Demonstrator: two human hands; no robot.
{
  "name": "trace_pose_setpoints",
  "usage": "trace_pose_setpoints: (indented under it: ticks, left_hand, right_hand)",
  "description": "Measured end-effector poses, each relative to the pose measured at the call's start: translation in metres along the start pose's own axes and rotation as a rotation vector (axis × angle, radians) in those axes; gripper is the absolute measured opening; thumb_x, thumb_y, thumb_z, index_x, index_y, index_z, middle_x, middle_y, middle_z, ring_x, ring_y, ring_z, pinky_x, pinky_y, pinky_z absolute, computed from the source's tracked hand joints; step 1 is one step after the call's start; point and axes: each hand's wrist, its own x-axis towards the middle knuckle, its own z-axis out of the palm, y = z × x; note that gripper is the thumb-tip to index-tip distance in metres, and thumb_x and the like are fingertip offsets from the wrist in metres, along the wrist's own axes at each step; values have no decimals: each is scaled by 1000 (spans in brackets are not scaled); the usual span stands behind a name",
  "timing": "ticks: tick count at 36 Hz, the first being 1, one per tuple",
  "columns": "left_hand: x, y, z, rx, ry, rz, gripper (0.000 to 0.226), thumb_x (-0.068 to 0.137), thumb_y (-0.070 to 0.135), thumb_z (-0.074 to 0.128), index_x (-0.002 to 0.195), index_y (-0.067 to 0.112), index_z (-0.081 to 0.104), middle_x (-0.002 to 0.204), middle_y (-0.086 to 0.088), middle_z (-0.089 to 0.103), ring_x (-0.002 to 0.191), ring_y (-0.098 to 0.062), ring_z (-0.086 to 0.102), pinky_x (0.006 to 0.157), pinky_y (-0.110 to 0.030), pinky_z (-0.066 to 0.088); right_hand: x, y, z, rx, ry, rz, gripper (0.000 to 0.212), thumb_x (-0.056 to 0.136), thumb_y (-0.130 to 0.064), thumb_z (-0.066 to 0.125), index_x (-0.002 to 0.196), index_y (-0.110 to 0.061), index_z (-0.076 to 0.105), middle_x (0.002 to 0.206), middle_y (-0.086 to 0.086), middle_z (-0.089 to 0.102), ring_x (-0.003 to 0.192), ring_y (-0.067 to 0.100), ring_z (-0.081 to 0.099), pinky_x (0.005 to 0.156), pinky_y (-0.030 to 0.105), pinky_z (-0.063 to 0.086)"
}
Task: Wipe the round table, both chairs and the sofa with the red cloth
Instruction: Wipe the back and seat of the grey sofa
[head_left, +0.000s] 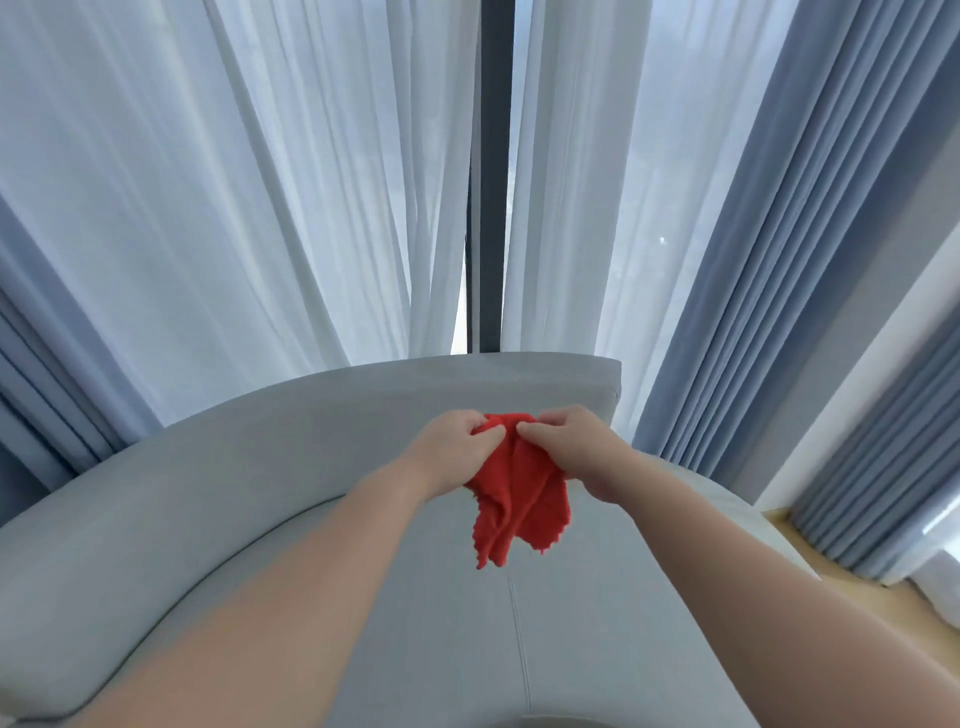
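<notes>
The red cloth (519, 493) hangs bunched in the air above the grey sofa (260, 467). My left hand (457, 452) pinches its upper left edge. My right hand (582, 452) pinches its upper right edge, close beside the left. The cloth's frayed lower end dangles over the sofa's seat cushion (467, 649), in front of the curved backrest. Both forearms reach forward over the seat.
White sheer curtains (234, 208) and a dark window frame (488, 208) stand behind the sofa. Blue-grey drapes (779, 260) hang at the right and left. A strip of wooden floor (862, 597) shows at the right, beside the sofa's end.
</notes>
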Motion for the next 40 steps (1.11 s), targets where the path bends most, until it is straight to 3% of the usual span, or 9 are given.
trace_pose_setpoints:
  ticks: [5, 10, 14, 16, 21, 24, 29, 35, 40]
  left_hand:
    - [36, -23, -11, -190, -243, 83, 16, 91, 13, 50, 84, 13, 64, 71, 5, 60, 63, -9, 52, 65, -26, 43]
    - [67, -31, -13, -253, -428, 181, 29, 94, 6, 44, 104, 17, 70, 87, 11, 68, 68, -9, 63, 65, -22, 46]
    - [94, -35, -2, -256, -546, 274, 34, 88, 4, 42, 106, 15, 68, 110, 7, 62, 68, -39, 61, 63, -44, 52]
    - [108, -37, 5, -250, -573, 296, 41, 84, 2, 41, 107, 19, 69, 114, 7, 59, 79, -38, 62, 70, -42, 54]
    - [152, -52, 22, -79, -416, 188, 31, 90, 5, 49, 111, 20, 68, 114, 7, 64, 103, -2, 57, 92, -15, 42]
    - [184, -67, 29, 88, -351, 99, 33, 91, 11, 48, 116, 24, 64, 119, 1, 61, 110, -10, 55, 91, -18, 40]
    - [256, -87, 50, 201, -248, 11, 34, 91, 13, 46, 120, 24, 60, 128, 4, 55, 118, -10, 48, 93, -19, 35]
    - [353, -115, 87, 308, -87, -61, 36, 93, 16, 48, 128, 21, 55, 135, 3, 51, 126, -15, 45, 104, -26, 30]
    - [414, -149, 124, 395, -124, -145, 36, 93, 17, 47, 128, 20, 54, 135, 1, 51, 125, -17, 45, 106, -30, 32]
  right_hand:
    - [37, 2, 16, 390, 34, 99, 41, 95, -38, 58, 101, 1, 68, 86, 13, 70, 79, 25, 64, 74, 37, 51]
    - [58, 13, 14, 591, 6, 111, 38, 95, -36, 59, 112, -3, 67, 105, 17, 72, 97, 30, 69, 84, 38, 53]
    - [79, 22, 11, 627, 176, 169, 15, 91, -11, 63, 101, -2, 68, 92, 14, 73, 82, 25, 69, 74, 33, 53]
    - [91, 29, 4, 593, 298, 227, 14, 86, -3, 58, 98, 0, 66, 80, 12, 67, 72, 24, 62, 69, 34, 50]
    - [130, 58, -26, 437, 393, 337, 15, 80, -5, 54, 92, -7, 63, 80, 11, 64, 71, 27, 60, 66, 36, 51]
    - [161, 79, -49, 196, 392, 351, 12, 81, -12, 53, 91, -12, 59, 87, 9, 66, 77, 24, 62, 70, 36, 52]
    - [240, 110, -101, -65, 330, 342, 10, 86, -10, 48, 93, -14, 54, 82, 1, 59, 78, 21, 56, 68, 31, 43]
    - [350, 147, -163, -170, 303, 299, 18, 85, -7, 45, 97, -15, 55, 78, 7, 63, 55, 19, 56, 40, 23, 38]
    - [429, 166, -200, -186, 382, 119, 15, 86, -7, 45, 93, -17, 53, 68, -2, 64, 54, 4, 61, 45, 20, 49]
